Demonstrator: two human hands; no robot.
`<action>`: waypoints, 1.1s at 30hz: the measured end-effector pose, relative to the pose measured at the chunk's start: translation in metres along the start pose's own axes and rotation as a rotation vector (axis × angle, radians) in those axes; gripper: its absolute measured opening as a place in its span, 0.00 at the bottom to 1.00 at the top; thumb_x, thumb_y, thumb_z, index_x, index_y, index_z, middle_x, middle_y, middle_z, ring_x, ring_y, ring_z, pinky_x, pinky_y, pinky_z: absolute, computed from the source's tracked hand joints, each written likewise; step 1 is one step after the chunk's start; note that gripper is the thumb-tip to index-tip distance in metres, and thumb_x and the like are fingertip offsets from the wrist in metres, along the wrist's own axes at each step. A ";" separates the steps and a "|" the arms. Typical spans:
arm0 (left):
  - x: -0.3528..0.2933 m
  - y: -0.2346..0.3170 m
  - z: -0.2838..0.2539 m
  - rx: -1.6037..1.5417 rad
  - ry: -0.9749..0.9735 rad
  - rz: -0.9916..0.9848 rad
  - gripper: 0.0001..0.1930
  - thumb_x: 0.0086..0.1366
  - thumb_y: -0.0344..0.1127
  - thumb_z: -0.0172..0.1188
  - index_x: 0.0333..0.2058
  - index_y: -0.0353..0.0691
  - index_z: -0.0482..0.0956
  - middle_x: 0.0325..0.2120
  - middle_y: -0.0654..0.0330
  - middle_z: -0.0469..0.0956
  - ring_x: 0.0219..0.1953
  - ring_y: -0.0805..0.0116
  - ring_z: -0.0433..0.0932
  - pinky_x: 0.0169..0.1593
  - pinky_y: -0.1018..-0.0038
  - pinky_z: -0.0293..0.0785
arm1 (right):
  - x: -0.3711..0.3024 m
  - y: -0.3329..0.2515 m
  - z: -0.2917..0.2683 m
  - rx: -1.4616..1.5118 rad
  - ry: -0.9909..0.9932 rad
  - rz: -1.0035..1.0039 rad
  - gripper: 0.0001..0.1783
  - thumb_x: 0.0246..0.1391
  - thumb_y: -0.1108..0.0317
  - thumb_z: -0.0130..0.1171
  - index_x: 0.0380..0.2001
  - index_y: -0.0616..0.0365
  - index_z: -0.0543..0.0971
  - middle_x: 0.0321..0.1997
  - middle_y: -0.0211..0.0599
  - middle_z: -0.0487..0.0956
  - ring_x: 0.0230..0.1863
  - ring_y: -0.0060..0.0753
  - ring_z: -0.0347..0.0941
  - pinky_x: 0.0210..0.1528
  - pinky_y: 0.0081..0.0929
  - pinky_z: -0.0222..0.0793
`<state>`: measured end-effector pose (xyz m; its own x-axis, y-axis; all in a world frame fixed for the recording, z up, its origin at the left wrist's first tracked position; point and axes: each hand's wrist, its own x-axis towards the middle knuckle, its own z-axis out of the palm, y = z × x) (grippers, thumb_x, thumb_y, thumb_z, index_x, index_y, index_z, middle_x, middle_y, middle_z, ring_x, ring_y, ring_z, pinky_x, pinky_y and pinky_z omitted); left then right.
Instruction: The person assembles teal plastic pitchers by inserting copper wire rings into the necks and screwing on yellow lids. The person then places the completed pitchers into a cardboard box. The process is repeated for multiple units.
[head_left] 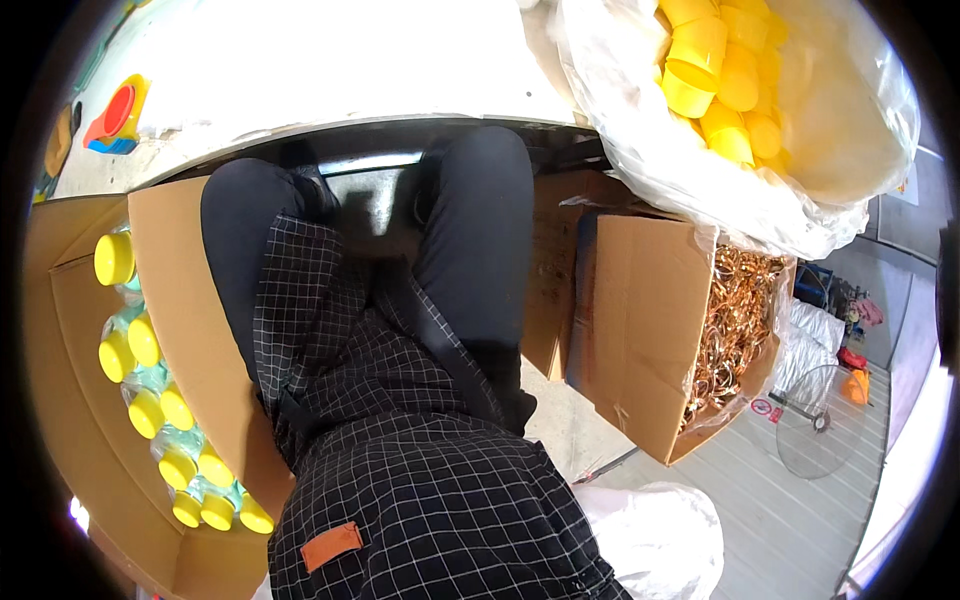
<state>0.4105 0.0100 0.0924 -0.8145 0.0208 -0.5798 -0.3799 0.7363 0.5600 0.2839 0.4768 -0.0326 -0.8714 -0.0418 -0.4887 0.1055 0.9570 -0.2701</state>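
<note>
Yellow-lidded bottles to the left, yellow cups to the right, a lap in between

A checked apron point(420, 470) with a brown patch point(332, 546) and two dark-trousered legs point(480, 220) take up the middle, the knees at the near edge of a bright white counter point(350, 75). Left of the legs, an open carton point(190, 320) holds yellow-lidded bottles point(146, 413) in slanting rows; its cardboard wall stands between them and the left thigh. On the right, a clear plastic bag point(625, 130) full of yellow cups point(740, 80) bulges past the counter's edge, above a second carton point(640, 320) lined with film and heaped with shiny copper-coloured pieces point(735, 320). Red, yellow and blue plastic pieces point(118, 115) sit at the counter's far left. A white sack point(665, 530) lies beside the apron, and a round-grilled fan point(820, 424) (rather warped by the lens) stands farther right over the grey floor point(750, 510).

The left hand and right hand are both outside the view, so I cannot tell their pose, or whether the fingers are spread, closed or gripping something.
</note>
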 end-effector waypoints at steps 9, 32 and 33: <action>0.026 -0.001 -0.003 -0.073 0.044 -0.032 0.13 0.63 0.36 0.63 0.43 0.36 0.78 0.39 0.50 0.80 0.45 0.53 0.79 0.48 0.62 0.74 | 0.017 0.011 -0.007 -0.064 -0.132 -0.020 0.09 0.66 0.69 0.53 0.41 0.62 0.80 0.34 0.36 0.80 0.34 0.32 0.78 0.39 0.30 0.74; 0.132 0.037 -0.114 -0.079 -0.011 0.018 0.14 0.63 0.37 0.64 0.43 0.36 0.78 0.41 0.51 0.79 0.48 0.58 0.78 0.52 0.64 0.73 | 0.453 -0.464 -0.360 0.703 1.257 -0.785 0.37 0.56 0.74 0.56 0.67 0.73 0.56 0.65 0.65 0.64 0.58 0.60 0.73 0.61 0.46 0.68; 0.131 0.031 -0.118 -0.093 -0.021 -0.008 0.14 0.63 0.37 0.64 0.43 0.36 0.78 0.42 0.51 0.79 0.48 0.58 0.78 0.53 0.64 0.73 | 0.474 -0.473 -0.388 0.591 1.387 -0.497 0.38 0.54 0.74 0.55 0.66 0.74 0.56 0.66 0.67 0.64 0.61 0.63 0.71 0.64 0.48 0.67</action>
<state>0.2403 -0.0446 0.1034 -0.8023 0.0301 -0.5962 -0.4261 0.6705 0.6073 -0.3647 0.1152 0.1855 -0.5812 0.2964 0.7579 -0.4360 0.6729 -0.5976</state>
